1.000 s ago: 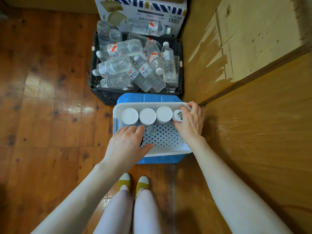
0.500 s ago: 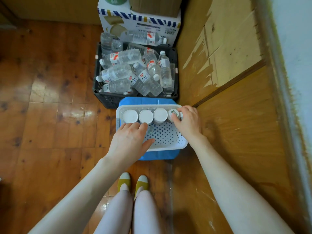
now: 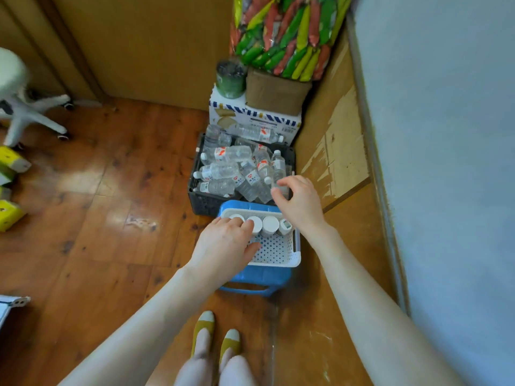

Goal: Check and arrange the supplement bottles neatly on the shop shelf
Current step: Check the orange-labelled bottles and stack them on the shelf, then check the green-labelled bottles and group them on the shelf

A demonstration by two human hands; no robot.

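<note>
Four supplement bottles (image 3: 270, 224) with white caps stand in a row along the far wall of a white perforated basket (image 3: 278, 260), which sits on a blue stool (image 3: 259, 277) on the wooden floor. The rightmost bottle (image 3: 285, 226) leans a little and shows a green label; the other three look upright.

The left hand (image 3: 223, 246) lies over the left end of the row. Its fingers (image 3: 237, 225) are close together and fairly straight across the caps, and the thumb points down toward the basket floor. It seems to rest on the bottles rather than grip one, though the hand hides what is beneath it. The right hand (image 3: 301, 204) hovers above the basket's far right corner, over the edge of a black crate (image 3: 206, 204) heaped with water bottles (image 3: 228, 154). Its fingers (image 3: 289, 181) are loosely curled and hold nothing.

By my reading, this is the checking stage: the bottles are gathered in the basket and none has reached a shelf, which is not clearly in view. The next move probably calls for curling the fingers round one bottle, most likely the leaning one, turning its label into view, then carrying it upright to the shelf without toppling its neighbours.
</note>
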